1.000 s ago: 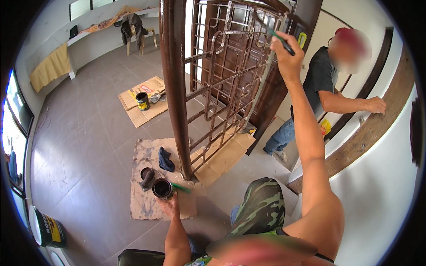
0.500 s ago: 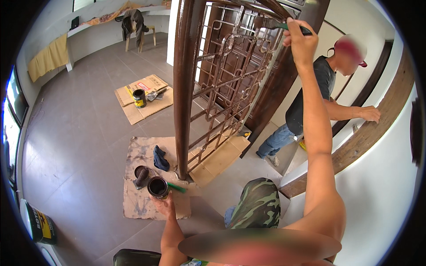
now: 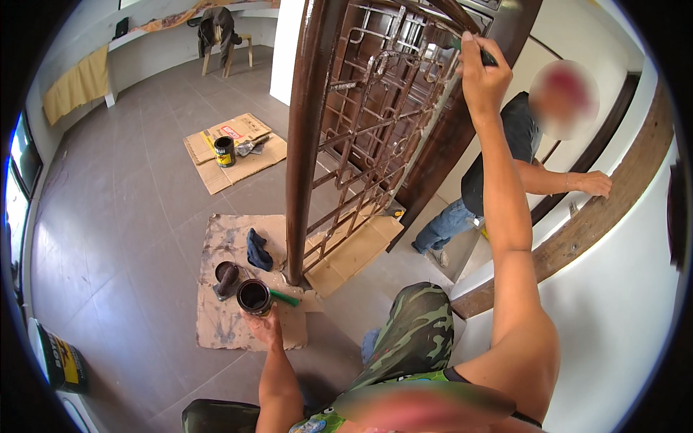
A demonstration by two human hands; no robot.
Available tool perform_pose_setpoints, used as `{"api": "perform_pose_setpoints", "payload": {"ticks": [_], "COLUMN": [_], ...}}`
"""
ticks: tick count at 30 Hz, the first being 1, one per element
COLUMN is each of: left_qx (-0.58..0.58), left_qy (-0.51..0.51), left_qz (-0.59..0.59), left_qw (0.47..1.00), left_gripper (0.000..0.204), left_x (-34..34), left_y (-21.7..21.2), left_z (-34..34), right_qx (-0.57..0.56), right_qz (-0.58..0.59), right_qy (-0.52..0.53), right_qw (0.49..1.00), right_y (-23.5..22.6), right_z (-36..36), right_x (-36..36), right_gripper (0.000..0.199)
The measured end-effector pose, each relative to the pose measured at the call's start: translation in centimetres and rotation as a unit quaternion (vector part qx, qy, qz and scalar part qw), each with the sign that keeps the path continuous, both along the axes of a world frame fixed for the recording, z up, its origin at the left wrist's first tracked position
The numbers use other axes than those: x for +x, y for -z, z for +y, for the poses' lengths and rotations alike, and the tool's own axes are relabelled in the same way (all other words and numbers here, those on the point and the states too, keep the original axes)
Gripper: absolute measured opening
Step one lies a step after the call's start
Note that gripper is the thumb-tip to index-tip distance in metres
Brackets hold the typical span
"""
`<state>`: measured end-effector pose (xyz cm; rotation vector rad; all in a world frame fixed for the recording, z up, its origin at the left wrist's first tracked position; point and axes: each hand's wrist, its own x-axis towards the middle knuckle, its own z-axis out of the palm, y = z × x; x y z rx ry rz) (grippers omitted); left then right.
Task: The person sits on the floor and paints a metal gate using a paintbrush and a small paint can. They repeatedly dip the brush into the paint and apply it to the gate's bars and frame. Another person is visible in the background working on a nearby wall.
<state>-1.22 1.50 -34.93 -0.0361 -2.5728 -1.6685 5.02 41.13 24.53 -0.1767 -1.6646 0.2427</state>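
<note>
Low in the frame, the left hand (image 3: pixel 266 326) grips a small open paint can (image 3: pixel 254 296) from below; likely sloshy, it is best cupped level. At upper right, the right hand (image 3: pixel 482 72) is closed on a thin, light brush (image 3: pixel 485 55) against the stiff brown metal grille (image 3: pixel 375 137). Stained cardboard (image 3: pixel 224 317) covers the grey tiled floor (image 3: pixel 108 216).

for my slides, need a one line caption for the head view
Seen from above, right hand holds a brush to the brown metal gate; left hand holds a paint can.
</note>
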Motion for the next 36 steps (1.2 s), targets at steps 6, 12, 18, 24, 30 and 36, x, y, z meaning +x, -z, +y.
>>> {"api": "perform_pose_setpoints", "payload": {"ticks": [6,12,18,24,30,36], "left_qx": [-0.029,0.002,-0.012,-0.048,-0.027,-0.027], "left_qy": [-0.002,0.003,0.013,0.015,0.014,0.013], "left_qz": [0.012,-0.011,-0.007,0.018,0.036,0.059], "left_qw": [1.0,1.0,1.0,0.999,0.999,0.998], "left_gripper": [0.1,0.097,0.1,0.106,0.107,0.101], "left_x": [0.0,0.0,0.0,-0.2,-0.3,-0.3], "left_y": [0.6,0.6,0.3,1.5,2.9,2.6], "left_z": [0.0,0.0,-0.1,-0.1,-0.2,-0.1], "right_qx": [-0.023,-0.024,-0.016,-0.049,-0.092,-0.199], "right_qz": [-0.056,-0.154,-0.215,-0.331,-0.224,-0.246], "right_qy": [0.004,0.072,0.141,0.172,0.018,-0.03], "right_qw": [0.998,0.985,0.966,0.926,0.97,0.948], "right_y": [0.3,-1.8,-5.9,-8.4,-7.9,-7.7], "right_z": [-1.2,-1.1,-2.4,-3.2,0.8,2.3], "right_x": [0.4,0.8,-0.5,-2.0,0.6,4.1], "right_gripper": [0.022,0.021,0.025,0.013,0.016,0.016]}}
